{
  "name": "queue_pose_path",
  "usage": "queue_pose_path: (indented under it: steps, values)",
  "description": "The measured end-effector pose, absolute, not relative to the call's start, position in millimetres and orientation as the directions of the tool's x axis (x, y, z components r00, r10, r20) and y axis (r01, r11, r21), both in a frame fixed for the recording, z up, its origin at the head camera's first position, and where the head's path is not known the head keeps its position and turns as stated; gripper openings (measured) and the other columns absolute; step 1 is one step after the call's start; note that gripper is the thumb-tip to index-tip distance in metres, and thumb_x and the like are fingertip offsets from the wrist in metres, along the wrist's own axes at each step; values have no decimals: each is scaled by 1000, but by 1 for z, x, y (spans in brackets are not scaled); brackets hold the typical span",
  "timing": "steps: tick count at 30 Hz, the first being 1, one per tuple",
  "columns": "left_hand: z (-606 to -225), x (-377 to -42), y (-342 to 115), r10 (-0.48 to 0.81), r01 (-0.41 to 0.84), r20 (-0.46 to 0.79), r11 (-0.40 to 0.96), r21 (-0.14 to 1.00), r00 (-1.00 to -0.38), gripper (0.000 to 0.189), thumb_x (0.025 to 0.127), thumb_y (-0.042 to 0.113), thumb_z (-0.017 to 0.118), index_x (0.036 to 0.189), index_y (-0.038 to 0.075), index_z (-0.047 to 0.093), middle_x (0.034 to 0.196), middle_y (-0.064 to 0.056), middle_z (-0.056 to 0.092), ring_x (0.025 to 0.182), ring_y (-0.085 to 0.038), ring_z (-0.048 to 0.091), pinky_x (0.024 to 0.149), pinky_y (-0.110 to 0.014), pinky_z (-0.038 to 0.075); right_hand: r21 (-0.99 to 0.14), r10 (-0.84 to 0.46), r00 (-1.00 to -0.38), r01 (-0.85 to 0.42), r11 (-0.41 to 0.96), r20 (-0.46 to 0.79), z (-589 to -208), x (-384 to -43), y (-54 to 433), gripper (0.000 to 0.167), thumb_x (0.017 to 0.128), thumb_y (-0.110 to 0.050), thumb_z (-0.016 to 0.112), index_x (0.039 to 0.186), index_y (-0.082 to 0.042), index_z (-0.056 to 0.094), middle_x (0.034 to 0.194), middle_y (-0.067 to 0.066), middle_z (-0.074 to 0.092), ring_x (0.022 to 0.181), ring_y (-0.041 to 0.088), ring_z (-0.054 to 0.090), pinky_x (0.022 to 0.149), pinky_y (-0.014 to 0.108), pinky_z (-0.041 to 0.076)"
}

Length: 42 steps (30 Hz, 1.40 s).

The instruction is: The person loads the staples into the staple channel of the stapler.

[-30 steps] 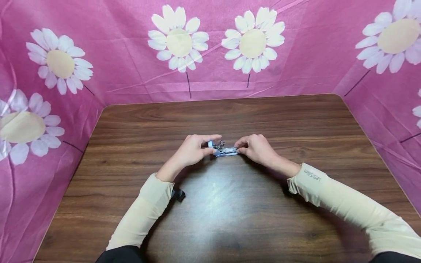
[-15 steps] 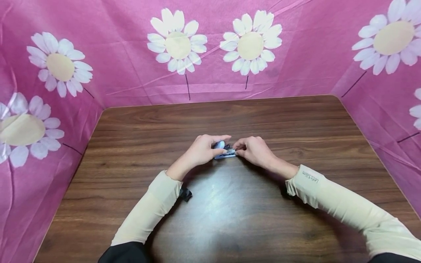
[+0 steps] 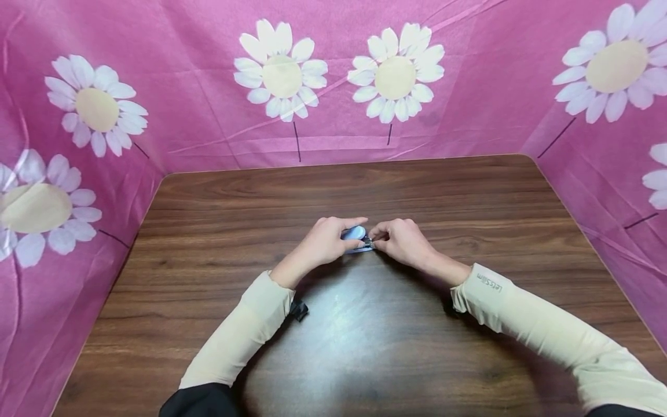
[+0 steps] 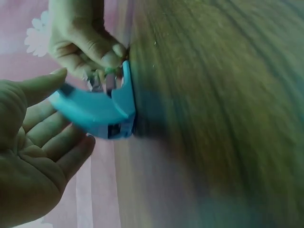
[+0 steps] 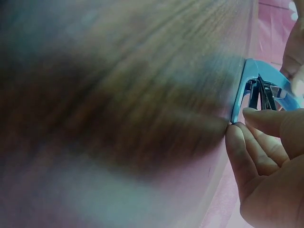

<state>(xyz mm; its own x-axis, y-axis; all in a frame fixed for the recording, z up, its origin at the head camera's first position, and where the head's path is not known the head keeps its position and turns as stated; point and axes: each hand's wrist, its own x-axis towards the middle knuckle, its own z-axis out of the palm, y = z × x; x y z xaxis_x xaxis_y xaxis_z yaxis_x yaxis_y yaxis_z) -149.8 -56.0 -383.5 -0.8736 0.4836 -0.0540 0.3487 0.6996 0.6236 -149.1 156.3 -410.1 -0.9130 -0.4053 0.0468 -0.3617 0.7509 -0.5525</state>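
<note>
A light blue stapler [image 3: 354, 233] lies on the wooden table between the two hands, its top arm raised off its base. The left hand [image 3: 327, 240] holds the top arm between thumb and fingers at the hinge side. At the other end, the right hand [image 3: 403, 238] pinches the front of the stapler with thumb and fingertips. In the left wrist view the blue top arm [image 4: 92, 107] slants up from the base, with metal parts in the gap. Dark inner rails [image 5: 261, 95] show in the right wrist view, partly covered by the right thumb.
Brown wood-grain table [image 3: 333, 347] spreads around both arms. A pink cloth [image 3: 198, 104] with white daisies stands along its back and sides. A black strap piece [image 3: 299, 311] sticks out under the left wrist.
The left hand has moved right, tilting the stapler's top arm over toward the right hand, so less of the inside shows. The right hand stays at the front end.
</note>
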Motion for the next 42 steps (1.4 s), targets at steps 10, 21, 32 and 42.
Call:
queue_pose_path:
  steps: [10,21,32,42]
  values:
    - [-384,-144,-81,440,333,10,665,669,-898,37,91,32,77,127,27,73,121,4,74,69,-11,52,83,-31,50,-573,-393,-919,-338,747,30,-409,-149,155,13,84,-13,78,97,-14,80,89,-1,79,85,14,74,77,38,56]
    - [-389,-148,-70,459,407,51,725,556,-887,35,92,33,75,126,28,73,101,0,79,54,-7,32,55,-24,34,-570,-365,-930,-322,756,41,-411,-149,159,12,83,-13,79,95,-13,80,86,0,79,81,15,74,77,38,57]
    - [-387,-149,-59,504,450,6,766,459,-864,32,94,33,72,126,29,73,114,-5,76,73,-15,62,69,-34,52,-541,-362,-931,-327,775,45,-413,-152,159,14,81,-15,79,95,-14,81,80,-4,76,71,9,64,70,36,52]
    - [-389,-149,-58,508,436,-23,761,481,-861,31,95,32,72,126,28,73,114,-5,76,72,-13,58,68,-31,51,-548,-363,-932,-311,776,14,-413,-152,158,17,81,-14,78,98,-14,81,81,-4,76,71,8,62,71,35,51]
